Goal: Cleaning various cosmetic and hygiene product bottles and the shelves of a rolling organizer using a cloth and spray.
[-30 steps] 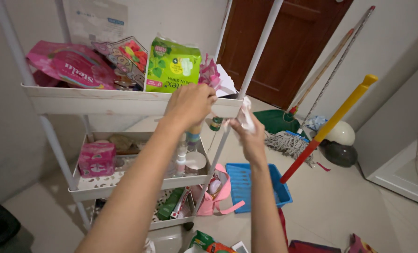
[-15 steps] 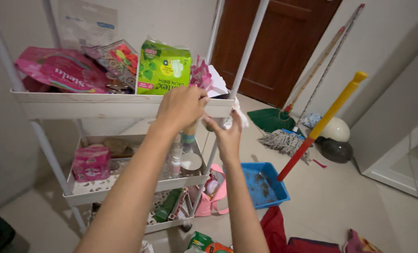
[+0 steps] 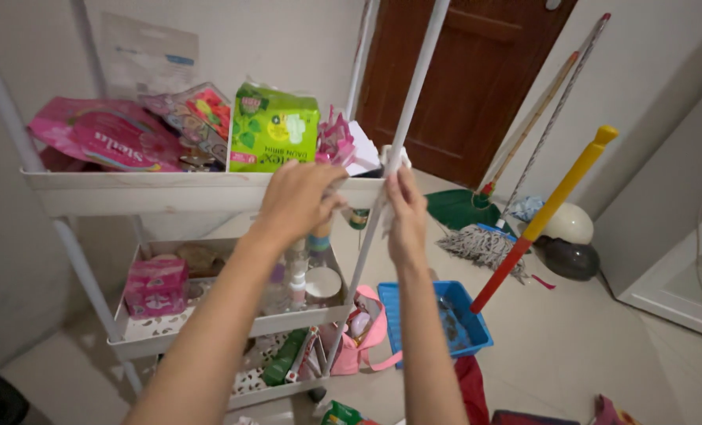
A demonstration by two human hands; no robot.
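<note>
The right hand [image 3: 406, 211] presses a white cloth [image 3: 392, 157] against the cart's white corner post [image 3: 414, 86], fingers closed on it. Just beside it, the left hand [image 3: 300, 198] curls shut over the top shelf rim [image 3: 170, 189], below a green packet [image 3: 272, 130]. Open floor lies rightward, near a blue tray [image 3: 465, 315].

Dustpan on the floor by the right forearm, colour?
Blue. The dustpan shows clearly in the head view, just right of the right hand and its forearm.

glossy plastic green packet [image 3: 273, 130], matt white plastic shelf [image 3: 170, 191], wooden door [image 3: 469, 75]
</note>
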